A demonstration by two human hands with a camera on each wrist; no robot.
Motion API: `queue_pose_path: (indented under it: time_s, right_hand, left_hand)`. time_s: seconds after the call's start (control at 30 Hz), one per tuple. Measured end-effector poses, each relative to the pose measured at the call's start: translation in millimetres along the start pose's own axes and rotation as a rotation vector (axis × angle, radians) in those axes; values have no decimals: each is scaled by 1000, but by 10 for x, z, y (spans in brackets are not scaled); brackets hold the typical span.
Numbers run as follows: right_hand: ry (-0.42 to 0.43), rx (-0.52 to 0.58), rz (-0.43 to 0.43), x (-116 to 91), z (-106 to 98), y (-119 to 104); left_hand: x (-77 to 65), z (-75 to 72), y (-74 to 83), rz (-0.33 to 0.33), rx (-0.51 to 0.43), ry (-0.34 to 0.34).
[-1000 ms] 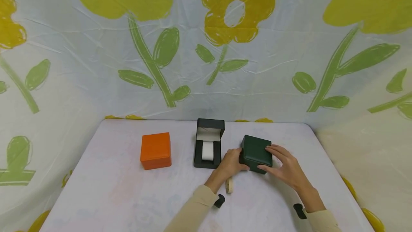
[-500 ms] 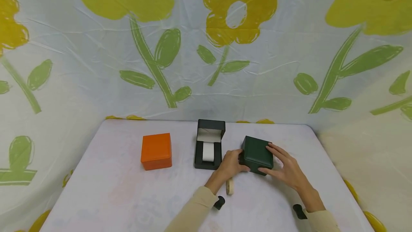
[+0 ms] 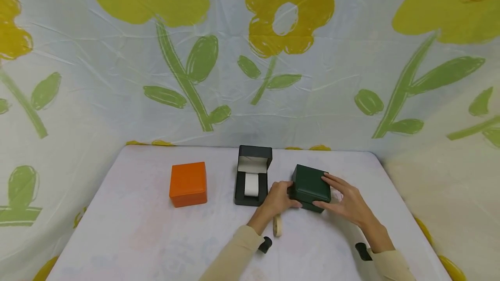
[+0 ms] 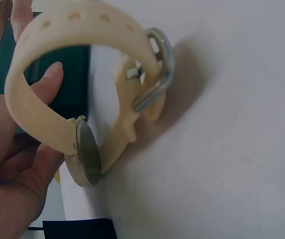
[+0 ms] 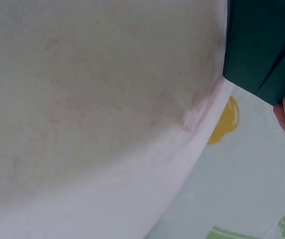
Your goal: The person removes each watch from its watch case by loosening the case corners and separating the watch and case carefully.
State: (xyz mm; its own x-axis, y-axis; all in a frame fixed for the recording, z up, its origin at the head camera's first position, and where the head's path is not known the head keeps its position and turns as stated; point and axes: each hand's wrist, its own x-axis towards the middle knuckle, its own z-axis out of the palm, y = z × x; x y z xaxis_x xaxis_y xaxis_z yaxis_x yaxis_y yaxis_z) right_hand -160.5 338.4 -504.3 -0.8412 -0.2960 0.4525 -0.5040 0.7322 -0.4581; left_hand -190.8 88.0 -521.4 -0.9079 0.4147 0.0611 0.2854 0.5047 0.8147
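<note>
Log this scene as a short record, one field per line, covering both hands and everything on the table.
Left hand: grips left side of green box
Right hand: fingers and thumb on green box's right side
Green box lid: on; whether fully shut is hard to tell
Black box: open, white cushion inside
Orange box: closed, left of black box
Watch: on table beside left wrist, beige strap buckled into a loop
Backdrop: floral cloth
</note>
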Motion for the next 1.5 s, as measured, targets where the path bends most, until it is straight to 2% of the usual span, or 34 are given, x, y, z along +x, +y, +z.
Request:
queue_pose_path:
  time_s: [0.3,0.53,0.63,0.97,1.5]
  right_hand:
    - [-3,8,2,-18,-2,-4]
    - [-6,-15,11,23,-16,-12]
    - [-30,-27,33,44,-30,-15]
    - [-120,35,87,140,-156,-8]
    - [-243,166,225,307,-314,13]
  left_hand:
    - [6,-21,-29,21,-89,-32]
    - [11,5,-40,-35,-131,-4]
    - [9,8,-21,-60,-138,16]
    - [8,36,29,-106,-181,68]
    - [-22,49,58,-122,-158,97]
